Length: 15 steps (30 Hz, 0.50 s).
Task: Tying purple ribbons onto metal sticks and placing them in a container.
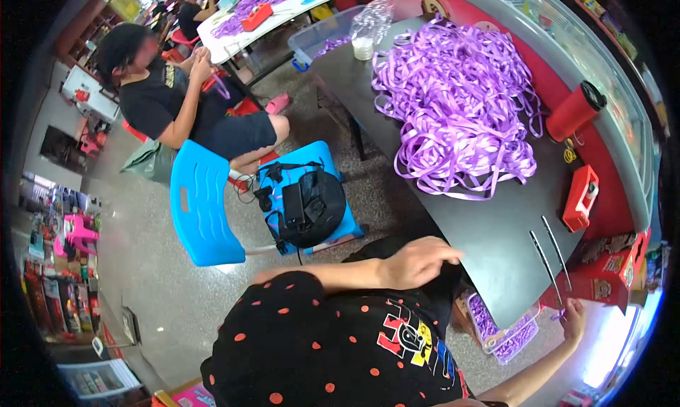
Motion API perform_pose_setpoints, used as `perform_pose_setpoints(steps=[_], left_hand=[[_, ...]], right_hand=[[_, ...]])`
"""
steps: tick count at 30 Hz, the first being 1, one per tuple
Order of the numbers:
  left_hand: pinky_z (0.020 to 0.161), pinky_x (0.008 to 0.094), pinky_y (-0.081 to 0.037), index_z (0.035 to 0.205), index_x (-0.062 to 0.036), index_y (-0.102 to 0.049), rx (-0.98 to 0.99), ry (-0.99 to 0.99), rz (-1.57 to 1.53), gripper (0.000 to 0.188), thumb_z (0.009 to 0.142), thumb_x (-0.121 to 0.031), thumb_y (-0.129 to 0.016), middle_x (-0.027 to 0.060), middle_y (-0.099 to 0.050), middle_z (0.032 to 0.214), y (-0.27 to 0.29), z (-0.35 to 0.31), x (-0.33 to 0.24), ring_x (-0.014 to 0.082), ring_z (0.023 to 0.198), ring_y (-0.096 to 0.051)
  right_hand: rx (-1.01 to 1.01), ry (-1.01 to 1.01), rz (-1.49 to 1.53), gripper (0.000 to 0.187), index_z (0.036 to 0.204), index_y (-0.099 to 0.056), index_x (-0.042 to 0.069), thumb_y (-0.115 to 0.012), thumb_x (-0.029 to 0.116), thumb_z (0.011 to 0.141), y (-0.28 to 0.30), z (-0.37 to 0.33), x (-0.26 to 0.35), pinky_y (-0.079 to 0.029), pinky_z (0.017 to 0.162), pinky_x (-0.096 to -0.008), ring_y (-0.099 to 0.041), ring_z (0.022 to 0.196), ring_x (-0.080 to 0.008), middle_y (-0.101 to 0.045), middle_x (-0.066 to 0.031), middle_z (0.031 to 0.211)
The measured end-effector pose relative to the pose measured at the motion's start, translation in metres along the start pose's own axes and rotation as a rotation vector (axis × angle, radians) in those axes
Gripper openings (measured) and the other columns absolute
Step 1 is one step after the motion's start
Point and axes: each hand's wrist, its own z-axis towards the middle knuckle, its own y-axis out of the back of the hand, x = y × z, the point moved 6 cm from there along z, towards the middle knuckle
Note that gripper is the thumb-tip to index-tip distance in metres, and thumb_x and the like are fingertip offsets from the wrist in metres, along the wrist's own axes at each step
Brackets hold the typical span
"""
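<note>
A big tangled heap of purple ribbon (460,102) covers the far part of the dark table (471,230). My left hand (419,262) is at the table's near left edge, fingers loosely bent and the foremost stretched out; I see nothing in it. Beyond the table's near right corner, my right hand (574,322) is closed with a small bit of purple ribbon (559,313) at its fingertips. Two thin dark rods (544,258) lie on the table close to that hand. Below the near corner stands a clear plastic box (511,342) of small purple ribbon pieces.
A red tape dispenser (581,198) and a red tumbler (576,111) stand along the right side. At my left is a blue chair (207,205) with a black bag (312,209) on a blue seat. Another person (177,99) sits farther off, handling purple ribbon.
</note>
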Motion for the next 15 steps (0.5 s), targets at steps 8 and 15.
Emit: perform_pose_setpoints(steps=[8,15], left_hand=[[0.083,0.0324,-0.048,0.113,-0.0009,-0.057,-0.216,0.664,0.198,0.038,0.077,0.008,-0.046,0.0129,-0.06,0.098,0.051,-0.148,0.12,0.0231,0.089,-0.06],[0.092,0.0338,-0.043,0.112,-0.0012,-0.059,-0.187,0.868,0.245,0.03,0.086,-0.01,-0.048,0.015,-0.062,0.108,0.073,-0.286,0.17,0.0242,0.104,-0.057]], right_hand=[[-0.377,-0.188,0.271,0.07,0.127,-0.048,0.005,-0.06,0.057,0.082,-0.013,0.04,-0.202,-0.046,0.075,-0.0367,-0.056,0.095,-0.0232,-0.056,-0.0134,0.113],[0.142,-0.302,0.277,0.052,0.125,-0.052,0.009,-0.057,0.046,0.088,-0.286,-0.08,-0.249,-0.047,0.073,-0.0346,-0.054,0.101,-0.0174,-0.054,-0.0075,0.125]])
